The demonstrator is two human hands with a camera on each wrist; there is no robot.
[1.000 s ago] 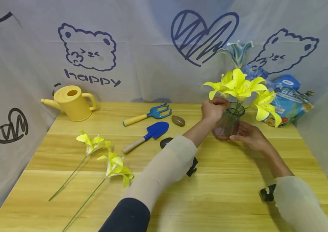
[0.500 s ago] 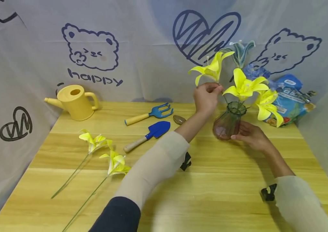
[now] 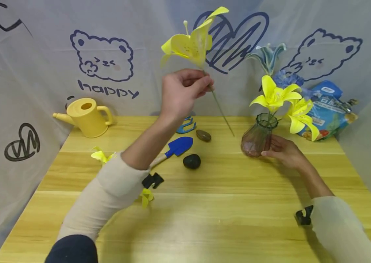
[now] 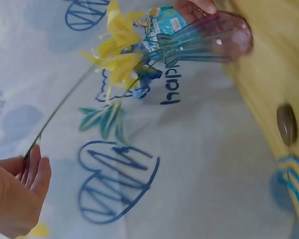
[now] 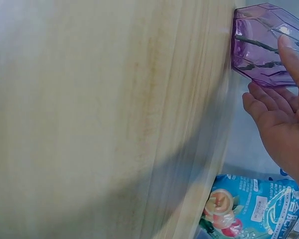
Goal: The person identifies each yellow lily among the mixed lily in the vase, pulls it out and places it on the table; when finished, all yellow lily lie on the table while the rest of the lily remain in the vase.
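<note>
My left hand point(image 3: 185, 89) pinches the thin green stem of a yellow lily point(image 3: 192, 45) just under its bloom, up in front of the cloth backdrop. The bare stem slants down to the right, its end short of the vase. With thumb and fingers, my right hand point(image 3: 283, 151) holds the lower side of a ribbed glass vase point(image 3: 254, 140), pinkish at the bottom and greenish at the neck. Two yellow lilies point(image 3: 275, 95) stand in the vase. Dark stems point(image 5: 259, 44) show through its glass in the right wrist view.
A blue bag point(image 3: 326, 113) with a clip, a pale blue lily point(image 3: 269, 58) and blue blossoms are behind the vase. Stones point(image 3: 192, 161), a blue trowel point(image 3: 180, 145), a fork point(image 3: 186, 126) and a yellow watering can point(image 3: 90, 117) lie left. My left sleeve partly covers yellow lilies point(image 3: 100, 155).
My left hand has lifted the yellow lily out of the vase and carried it up and left. My right hand has stayed on the vase.
</note>
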